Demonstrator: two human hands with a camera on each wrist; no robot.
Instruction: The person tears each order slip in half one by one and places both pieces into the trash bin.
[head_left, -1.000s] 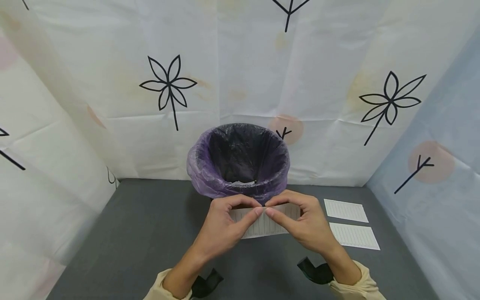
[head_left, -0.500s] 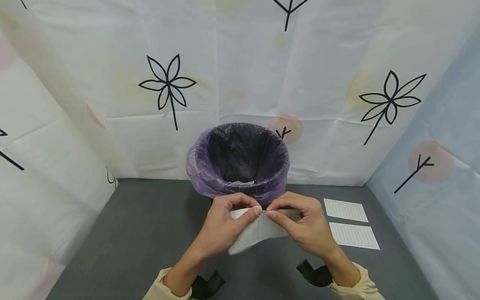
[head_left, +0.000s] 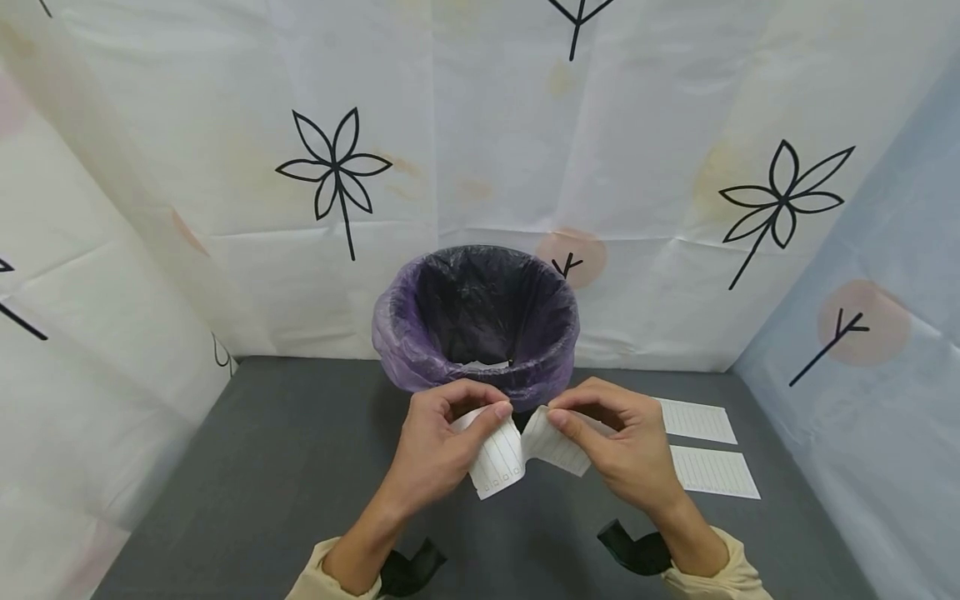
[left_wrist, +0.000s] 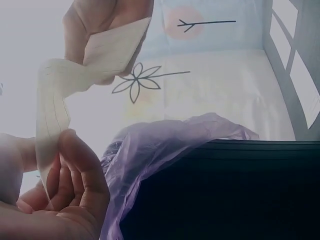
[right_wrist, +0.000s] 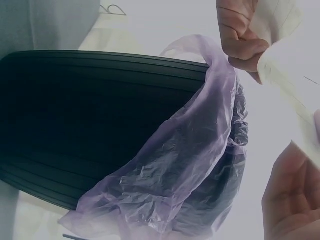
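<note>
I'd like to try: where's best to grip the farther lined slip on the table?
Probably its right short edge, coming from the right: in the head view this slip lies flat, and the right hand partly hides its left end.

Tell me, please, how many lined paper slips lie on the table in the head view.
2: a rear paper slip and a nearer paper slip, at right on the table. The left wrist view shows three, so one may be hidden.

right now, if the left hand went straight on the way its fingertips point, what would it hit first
Probably the part of the paper that the right hand pinches, then that hand itself. The purple-lined bin seems to stand farther forward, though depth is unclear in the head view.
</note>
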